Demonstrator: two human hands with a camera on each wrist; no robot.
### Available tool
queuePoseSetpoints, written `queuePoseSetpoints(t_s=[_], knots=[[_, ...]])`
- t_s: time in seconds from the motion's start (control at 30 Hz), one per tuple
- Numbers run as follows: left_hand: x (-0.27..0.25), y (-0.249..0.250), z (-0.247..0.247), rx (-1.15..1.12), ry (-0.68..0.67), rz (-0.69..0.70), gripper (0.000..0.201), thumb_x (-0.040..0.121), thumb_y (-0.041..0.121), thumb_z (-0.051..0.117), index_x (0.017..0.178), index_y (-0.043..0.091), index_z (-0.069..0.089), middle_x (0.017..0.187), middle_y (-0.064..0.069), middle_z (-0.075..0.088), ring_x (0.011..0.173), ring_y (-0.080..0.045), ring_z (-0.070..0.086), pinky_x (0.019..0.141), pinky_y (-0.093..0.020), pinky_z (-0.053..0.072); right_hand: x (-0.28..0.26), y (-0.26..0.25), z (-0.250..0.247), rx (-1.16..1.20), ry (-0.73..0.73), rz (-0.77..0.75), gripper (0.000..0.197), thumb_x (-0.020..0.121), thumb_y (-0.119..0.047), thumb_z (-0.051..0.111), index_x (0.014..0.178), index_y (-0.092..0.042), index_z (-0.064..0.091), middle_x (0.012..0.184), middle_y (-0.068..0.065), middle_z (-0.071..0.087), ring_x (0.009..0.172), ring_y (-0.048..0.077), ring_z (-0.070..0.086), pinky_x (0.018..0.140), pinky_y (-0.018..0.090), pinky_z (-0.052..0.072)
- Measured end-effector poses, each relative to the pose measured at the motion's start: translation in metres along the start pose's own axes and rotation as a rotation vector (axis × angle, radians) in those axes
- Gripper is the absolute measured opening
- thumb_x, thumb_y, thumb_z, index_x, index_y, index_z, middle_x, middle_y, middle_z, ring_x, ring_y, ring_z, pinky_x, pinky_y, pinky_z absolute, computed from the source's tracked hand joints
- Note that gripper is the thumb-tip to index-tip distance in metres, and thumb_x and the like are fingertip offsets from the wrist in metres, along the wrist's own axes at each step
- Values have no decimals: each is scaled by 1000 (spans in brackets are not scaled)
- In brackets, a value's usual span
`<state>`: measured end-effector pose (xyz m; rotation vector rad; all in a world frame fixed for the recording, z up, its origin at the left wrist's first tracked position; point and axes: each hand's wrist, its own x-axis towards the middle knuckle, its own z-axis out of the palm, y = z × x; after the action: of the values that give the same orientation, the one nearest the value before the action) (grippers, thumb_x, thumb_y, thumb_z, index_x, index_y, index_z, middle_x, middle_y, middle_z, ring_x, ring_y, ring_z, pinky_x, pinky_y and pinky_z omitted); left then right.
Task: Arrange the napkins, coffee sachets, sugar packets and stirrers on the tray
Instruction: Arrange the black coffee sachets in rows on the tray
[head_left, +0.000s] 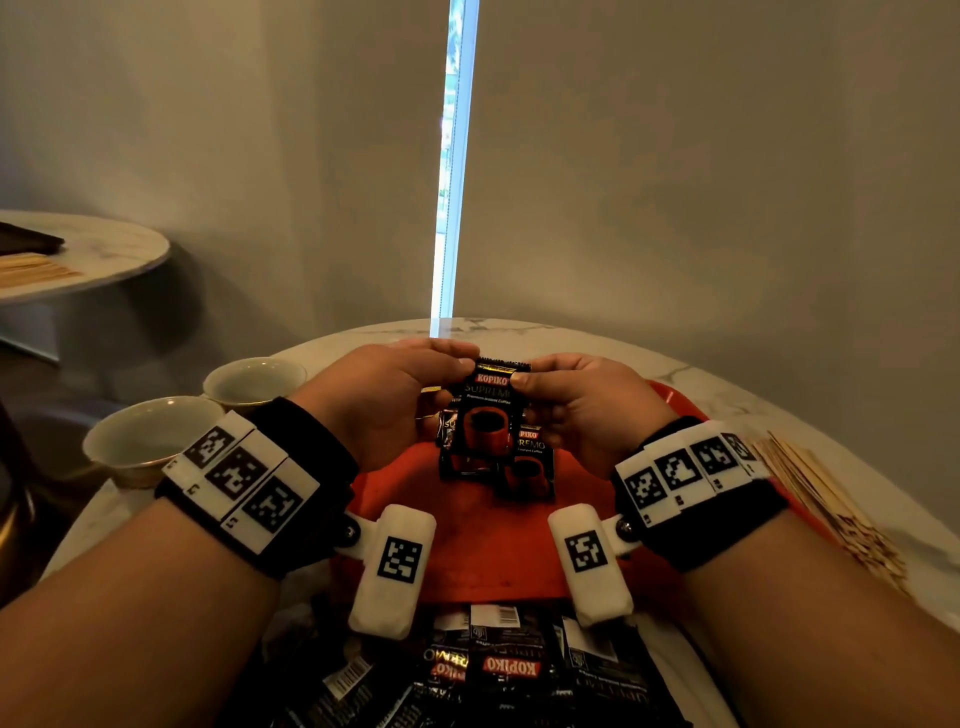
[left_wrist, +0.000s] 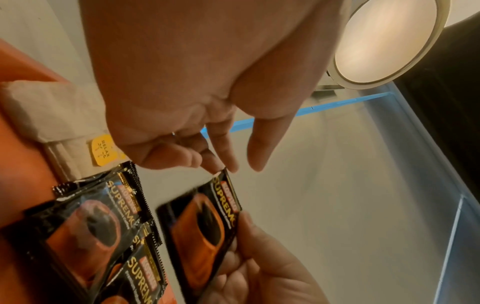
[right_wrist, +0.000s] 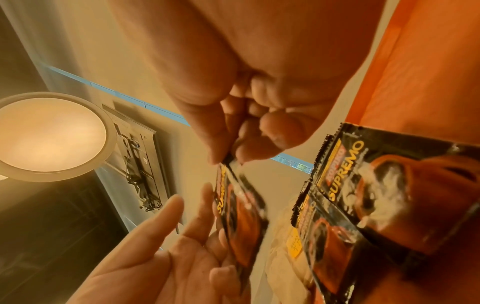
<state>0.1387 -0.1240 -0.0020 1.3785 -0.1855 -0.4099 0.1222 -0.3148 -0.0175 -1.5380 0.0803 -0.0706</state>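
Note:
A black coffee sachet (head_left: 491, 410) is held upright over the orange tray (head_left: 478, 545). My right hand (head_left: 524, 382) pinches its top right corner (right_wrist: 228, 162) between thumb and fingers. My left hand (head_left: 457, 364) has loosely straight fingers. Its fingertips (left_wrist: 226, 164) touch the sachet's (left_wrist: 205, 230) top left corner, and its thumb stands apart. More sachets (head_left: 524, 462) lie overlapping on the tray under the held one. Folded napkins (left_wrist: 59, 115) with a yellow sticker lie on the tray beyond them, hidden by my hands in the head view.
A heap of loose sachets (head_left: 498, 670) lies at the near table edge. Wooden stirrers (head_left: 826, 499) lie on the marble table right of the tray. Two empty cups (head_left: 254, 379) (head_left: 150, 431) stand at the left. A second round table (head_left: 104, 249) is far left.

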Motion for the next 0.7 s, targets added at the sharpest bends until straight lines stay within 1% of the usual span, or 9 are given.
queuePoseSetpoints(t_s=[0.07, 0.13, 0.2, 0.27, 0.33, 0.4, 0.5, 0.6, 0.7], knots=[[1, -2, -1, 34, 8, 17, 24, 96, 2, 55, 111, 16, 68, 88, -2, 65, 64, -10, 55, 48, -21, 45, -1, 1, 0, -10, -23, 23, 12, 87, -1, 69, 96, -7, 66, 75, 8, 68, 53, 14, 58, 43, 22, 40], [2, -3, -1, 65, 7, 14, 27, 96, -3, 52, 107, 15, 69, 89, -3, 68, 63, -10, 61, 52, -23, 48, -1, 1, 0, -16, -37, 42, 13, 86, 0, 70, 96, -8, 67, 75, 7, 69, 52, 13, 58, 42, 22, 41], [2, -4, 1, 74, 12, 4, 29, 95, -8, 49, 102, 10, 69, 86, -8, 70, 61, -12, 65, 49, -23, 51, -1, 2, 0, -18, -50, 54, 13, 86, 0, 70, 96, -7, 69, 75, 8, 69, 52, 12, 58, 43, 23, 41], [2, -5, 0, 116, 15, -7, 29, 94, -11, 47, 95, 9, 68, 85, -12, 68, 61, -15, 62, 45, -22, 48, -1, 2, 0, -12, -66, 60, 13, 86, 2, 68, 97, -4, 71, 75, 9, 69, 53, 13, 57, 41, 22, 40], [4, -6, -1, 185, 24, -12, 30, 93, -11, 48, 91, 12, 68, 88, -14, 64, 65, -16, 55, 48, -23, 40, -2, 2, -1, 2, -87, 66, 13, 87, 3, 66, 97, -3, 71, 75, 10, 69, 53, 13, 57, 41, 21, 40], [6, -6, -4, 221, 60, -21, 31, 93, -11, 48, 91, 14, 65, 90, -14, 62, 66, -17, 50, 53, -25, 33, -2, 1, -1, 14, -105, 67, 12, 89, 1, 65, 97, -4, 71, 75, 9, 69, 55, 13, 57, 41, 21, 40], [9, -6, -8, 230, 123, -38, 33, 93, -11, 47, 91, 17, 64, 89, -13, 61, 59, -15, 48, 50, -23, 28, 0, 2, -4, 32, -92, 60, 10, 91, -6, 64, 100, -7, 69, 74, 6, 68, 56, 14, 56, 44, 22, 39], [11, -6, -10, 212, 155, -51, 34, 94, -12, 44, 87, 15, 63, 89, -12, 60, 53, -13, 45, 43, -21, 28, 6, 6, -11, 66, -26, 57, 15, 93, -16, 63, 105, -8, 68, 73, 3, 64, 56, 12, 53, 45, 22, 35], [12, -8, -9, 188, 162, -101, 35, 95, -12, 42, 84, 15, 62, 94, -13, 62, 58, -13, 48, 44, -19, 32, 14, 10, -22, 153, 33, 104, 14, 97, -22, 56, 96, -14, 67, 68, -1, 61, 54, 10, 49, 43, 20, 32]])
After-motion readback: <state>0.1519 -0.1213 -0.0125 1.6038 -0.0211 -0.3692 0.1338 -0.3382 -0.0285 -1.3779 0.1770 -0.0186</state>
